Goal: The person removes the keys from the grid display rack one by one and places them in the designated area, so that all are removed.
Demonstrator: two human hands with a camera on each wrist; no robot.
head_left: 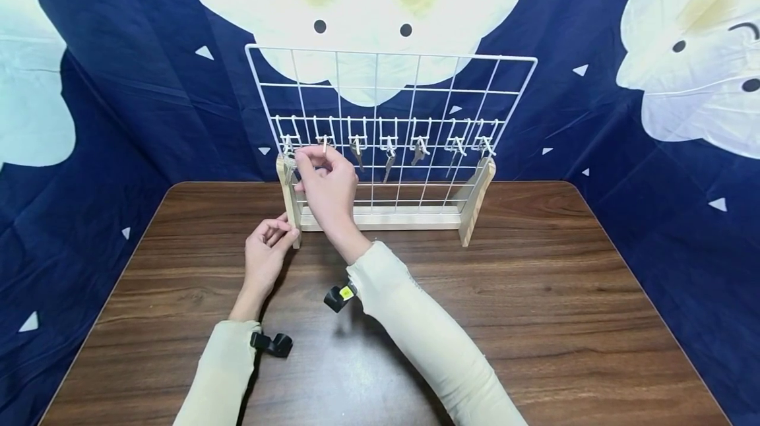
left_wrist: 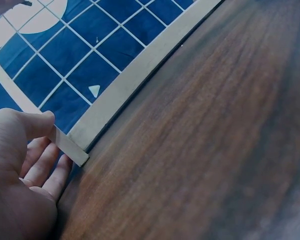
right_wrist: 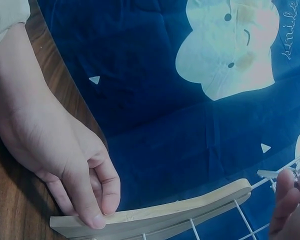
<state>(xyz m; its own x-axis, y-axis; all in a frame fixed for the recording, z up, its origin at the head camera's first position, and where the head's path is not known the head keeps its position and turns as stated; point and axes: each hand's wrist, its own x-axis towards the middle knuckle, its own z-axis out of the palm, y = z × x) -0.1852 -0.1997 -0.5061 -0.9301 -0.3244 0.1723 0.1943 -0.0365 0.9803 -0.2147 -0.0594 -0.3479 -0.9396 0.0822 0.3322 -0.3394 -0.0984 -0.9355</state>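
Note:
A white wire grid rack (head_left: 392, 86) stands upright on wooden legs, with a row of white hooks across it. My left hand (head_left: 267, 251) grips the lower part of the left wooden leg (left_wrist: 70, 147), thumb on the near side and fingers behind. My right hand (head_left: 329, 185) is raised at the leftmost hook, thumb and fingertips pinching a small silvery key (head_left: 289, 163) there; the fingers partly hide it. In the right wrist view, these fingertips (right_wrist: 285, 192) meet at the hook. Other keys (head_left: 389, 159) hang from the hooks to the right.
The rack's wooden base bar (head_left: 386, 220) and right leg (head_left: 477, 205) rest on the brown wooden table (head_left: 522, 320). Behind stands a dark blue cloth (head_left: 148, 83) printed with clouds and triangles.

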